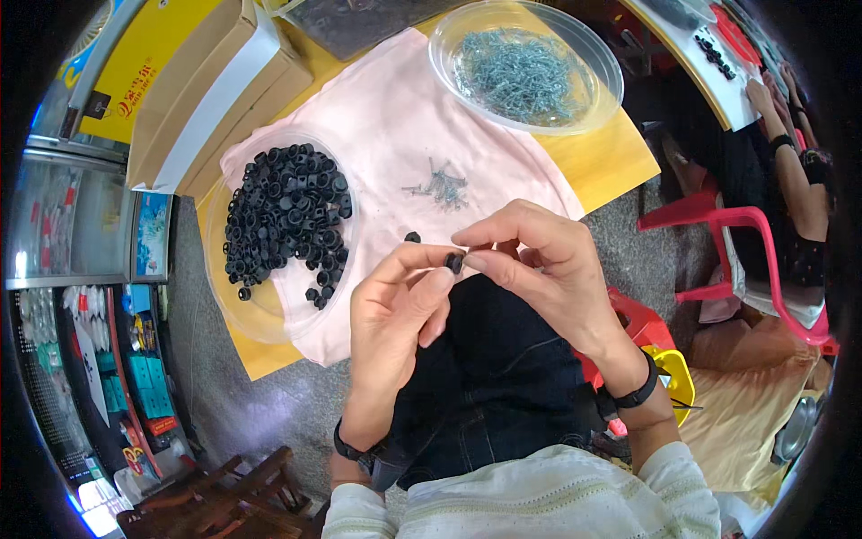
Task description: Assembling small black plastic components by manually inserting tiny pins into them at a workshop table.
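My left hand (395,305) pinches a small black plastic cap (454,262) between thumb and fingertips, above my lap. Against it, my right hand (543,265) has thumb and forefinger pressed together; whatever they hold is too small to make out. Another black cap (413,237) lies on the pink cloth (386,117) just beyond my left fingers. Farther off on the cloth is a little heap of thin silver screws (444,189). To the left, a round clear tray (256,322) holds a large pile of black caps (283,211).
A clear round tub (440,67) of silver screws (521,76) stands at the far right of the yellow board (620,171). A cardboard box (171,117) sits at the far left. At right, another person (790,171) works at a table beside a pink stool (763,225).
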Motion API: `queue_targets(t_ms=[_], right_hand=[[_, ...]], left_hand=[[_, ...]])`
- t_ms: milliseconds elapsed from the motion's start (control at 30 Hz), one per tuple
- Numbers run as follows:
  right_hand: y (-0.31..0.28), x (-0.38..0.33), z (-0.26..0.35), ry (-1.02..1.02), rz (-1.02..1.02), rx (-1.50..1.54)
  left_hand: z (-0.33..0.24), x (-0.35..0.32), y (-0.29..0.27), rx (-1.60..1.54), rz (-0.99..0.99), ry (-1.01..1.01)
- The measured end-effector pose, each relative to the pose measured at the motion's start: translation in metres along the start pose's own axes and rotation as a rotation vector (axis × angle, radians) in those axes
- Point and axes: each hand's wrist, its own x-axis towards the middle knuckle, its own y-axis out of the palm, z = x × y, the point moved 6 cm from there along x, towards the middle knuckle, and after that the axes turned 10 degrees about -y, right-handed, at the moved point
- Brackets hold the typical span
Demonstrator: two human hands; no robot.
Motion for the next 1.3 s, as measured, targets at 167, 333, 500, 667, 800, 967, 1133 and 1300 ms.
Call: queue_targets(t_ms=[167, 333, 500, 667, 800, 967, 1133, 1300], right_hand=[[0.011, -0.002, -0.003, 0.028, 0.058, 0.277], [0.012, -0.005, 0.001, -0.039, 0.069, 0.187], [0.008, -0.008, 0.006, -0.037, 0.075, 0.074], [0.006, -0.01, 0.016, -0.065, 0.1, -0.026], [0.006, -0.015, 0.005, -0.043, 0.032, 0.156], [0.003, -0.019, 0.008, -0.049, 0.015, 0.159], [-0.012, -0.011, 0.011, 0.01, -0.044, -0.018], [-0.023, 0.007, -0.001, -0.052, 0.002, -0.375]], left_hand=[[0.018, 0.0, -0.006, -0.238, 0.028, -0.141], [0.024, -0.003, -0.008, -0.239, 0.058, -0.146], [0.016, -0.007, -0.011, -0.103, -0.074, -0.015], [0.021, -0.008, -0.01, -0.101, -0.029, -0.079], [0.033, -0.006, 0.001, -0.43, 0.125, -0.252], [0.037, -0.006, 0.011, -0.472, 0.15, -0.324], [0.014, -0.001, 0.006, 0.07, -0.072, -0.072], [-0.042, 0.016, 0.011, 1.268, -0.517, 0.675]])
